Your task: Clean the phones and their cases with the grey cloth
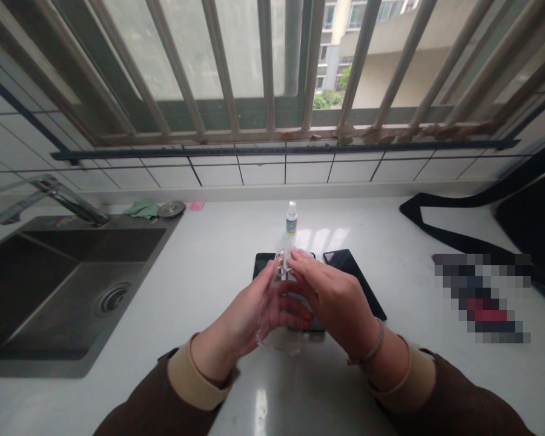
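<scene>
A clear phone case (279, 345) is held up over the counter, tilted, with its camera cut-out near the top. My left hand (243, 315) wraps round it from the left, its fingers showing through the transparent back. At the upper end, my right hand (338, 290) grips the case with fingers bent together; its thumb is hidden. Under and behind my hands lies a dark flat device (262, 264), mostly covered. Just right of it, a black phone (355, 281) lies slanted on the counter. Beyond the case stands a small white bottle (291, 221) with a coloured label.
A dark sink (84, 360) with a chrome faucet (68, 200) occupies the left. A green cloth (143, 209), a round metal strainer (171, 209) and a pink slip (197, 206) lie behind it. A black strap (449, 236) and a blurred-out item (484, 300) are at right.
</scene>
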Demonstrator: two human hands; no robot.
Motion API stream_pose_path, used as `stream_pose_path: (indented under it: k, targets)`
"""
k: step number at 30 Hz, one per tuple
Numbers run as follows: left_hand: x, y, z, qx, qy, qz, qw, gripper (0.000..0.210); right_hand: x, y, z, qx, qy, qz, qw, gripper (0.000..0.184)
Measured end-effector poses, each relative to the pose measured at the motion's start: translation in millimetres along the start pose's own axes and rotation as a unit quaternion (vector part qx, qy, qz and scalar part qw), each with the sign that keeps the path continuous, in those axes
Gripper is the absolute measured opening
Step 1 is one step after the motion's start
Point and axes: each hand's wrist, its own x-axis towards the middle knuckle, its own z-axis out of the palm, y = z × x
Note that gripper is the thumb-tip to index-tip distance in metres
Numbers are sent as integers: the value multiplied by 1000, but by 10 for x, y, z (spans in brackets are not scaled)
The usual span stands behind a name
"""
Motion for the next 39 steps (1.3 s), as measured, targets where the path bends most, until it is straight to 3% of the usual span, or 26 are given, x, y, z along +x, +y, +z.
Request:
stream_pose_path:
  k: [4,8,10,12,16,20,23,28,31,36,39]
  targets:
    - [13,-22,8,-8,23,26,999,54,-3,-3,19,27,-12,-10,1000,28]
    - [55,8,-26,-42,159,98,982,49,0,-174,37,108,-64,-84,989,22]
    - [67,68,-59,-54,201,75,975,57,4,-266,30,140,-86,-113,980,21]
    - [72,141,-87,-77,215,54,972,60,13,-333,11,164,-101,-135,972,19]
    - [68,229,-73,-104,247,85,960,47,34,-359,-25,170,-109,-161,966,19]
    - [58,198,-4,-123,222,64,965,40,40,-266,-15,125,-98,-134,978,22]
    - [50,157,6,-116,177,90,973,36,29,-152,11,90,-98,-79,988,24]
    - [5,122,-13,-48,116,63,990,31,-11,53,37,-2,-73,-6,997,32]
    - [-26,111,0,1,85,43,995,42,-23,126,36,-18,-56,23,998,36]
    - [-18,95,21,31,74,39,996,49,-8,113,34,12,-53,26,998,27]
    - [16,97,14,7,117,88,989,44,6,13,34,73,-73,-24,994,24]
